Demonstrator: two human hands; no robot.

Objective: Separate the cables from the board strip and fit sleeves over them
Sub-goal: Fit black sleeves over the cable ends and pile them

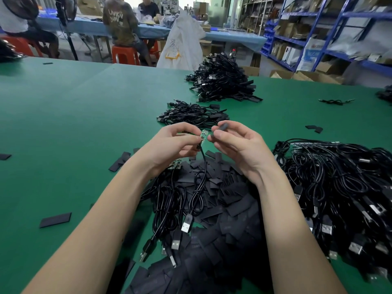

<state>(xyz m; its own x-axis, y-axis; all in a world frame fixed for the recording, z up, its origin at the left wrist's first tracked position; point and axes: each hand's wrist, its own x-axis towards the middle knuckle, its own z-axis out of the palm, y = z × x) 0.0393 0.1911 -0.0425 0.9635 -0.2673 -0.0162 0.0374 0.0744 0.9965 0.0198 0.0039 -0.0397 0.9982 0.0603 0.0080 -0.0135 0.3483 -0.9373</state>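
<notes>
Head view looks down on a green, matte worktop [84, 115] strewn with glossy black cables and flat, dull black rectangular sleeves. Left hand [171, 145] has its grip closed to a pinch, fingertips curled round a small green circuit board [204, 134] with tiny metallic contacts; from that board a thin black cable [202, 177] hangs in loops down to a USB plug [186, 223] with a silvery metal shell. Right hand [235, 145], just beside the left and not touching it, pinches a short dark grey sleeve [223, 126] between thumb and forefinger, the remaining fingers loosely curled. Below the wrists lies a heap of flat sleeves [229, 209], overlapping like tiles, with more cables and a bit of board strip [176, 164] on its left edge. A tangled mass of cables [339, 187] sits at the right; a small bundle [193, 114] and a larger pile [224, 81] lie farther back.
</notes>
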